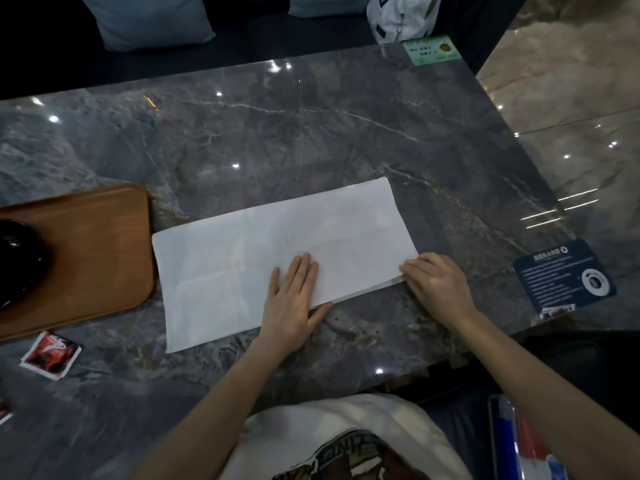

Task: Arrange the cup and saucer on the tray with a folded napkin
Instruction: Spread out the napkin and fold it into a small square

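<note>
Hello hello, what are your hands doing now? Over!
Left hand flat on napkin. Right hand pinching its right corner. Tray waits left, nothing blocking.

**Item count, tabletop**

1 napkin point(277, 251) under both hands. 1 wooden tray point(104, 251) left of the left hand, 1 black glossy item point(19, 258) on it. 1 red sachet point(51, 355) near-left. 2 printed cards: blue point(564, 278) right of the right hand, green point(431, 50) far beyond.

Dim room, overhead spotlights glinting as small glare dots across polished marble desk point(311, 133). White napkin point(277, 251) brightest patch. Soft focus throughout; wide-angle bending at edges; corners murky.
</note>
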### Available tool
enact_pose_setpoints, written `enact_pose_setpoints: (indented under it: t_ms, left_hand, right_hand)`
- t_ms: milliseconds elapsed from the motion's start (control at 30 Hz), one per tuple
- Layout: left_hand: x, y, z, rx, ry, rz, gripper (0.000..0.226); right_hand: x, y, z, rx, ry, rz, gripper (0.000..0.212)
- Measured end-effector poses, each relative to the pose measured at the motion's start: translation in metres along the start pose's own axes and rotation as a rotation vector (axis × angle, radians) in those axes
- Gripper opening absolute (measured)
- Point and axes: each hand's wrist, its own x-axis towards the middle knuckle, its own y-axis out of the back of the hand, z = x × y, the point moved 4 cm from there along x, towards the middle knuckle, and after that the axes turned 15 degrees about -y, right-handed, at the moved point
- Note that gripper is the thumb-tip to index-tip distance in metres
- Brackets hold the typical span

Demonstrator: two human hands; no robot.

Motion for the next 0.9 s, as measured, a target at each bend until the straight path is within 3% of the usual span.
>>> enact_pose_setpoints:
  t_ms: [300, 500, 600, 667, 800, 900]
  left_hand:
    - [-0.004, -0.001, 0.001, 0.009, 0.039, 0.024, 0.064]
    - [-0.008, 0.000, -0.005, 0.061, 0.104, 0.007, 0.068]
    - [-0.008, 0.001, -0.005, 0.070, 0.139, 0.009, 0.070]
    - [-0.008, 0.000, -0.007, 0.082, 0.157, -0.001, 0.073]
    - [-0.007, 0.003, -0.009, 0.081, 0.178, -0.019, 0.080]
    - [-0.008, 0.004, -0.011, 0.057, 0.174, -0.016, 0.082]
  right_hand:
    - [-0.005, -0.010, 0.008, -0.124, -0.131, -0.063, 0.013]
    - [-0.011, -0.012, 0.008, -0.025, -0.407, -0.141, 0.018]
    - [-0.013, -0.014, 0.011, 0.111, -0.590, -0.194, 0.003]
    - [-0.014, -0.015, 0.011, 0.138, -0.557, -0.213, 0.002]
    - [-0.017, -0.009, 0.011, 0.083, -0.397, -0.182, 0.029]
    - [-0.018, -0.001, 0.009, -0.001, -0.346, -0.167, 0.030]
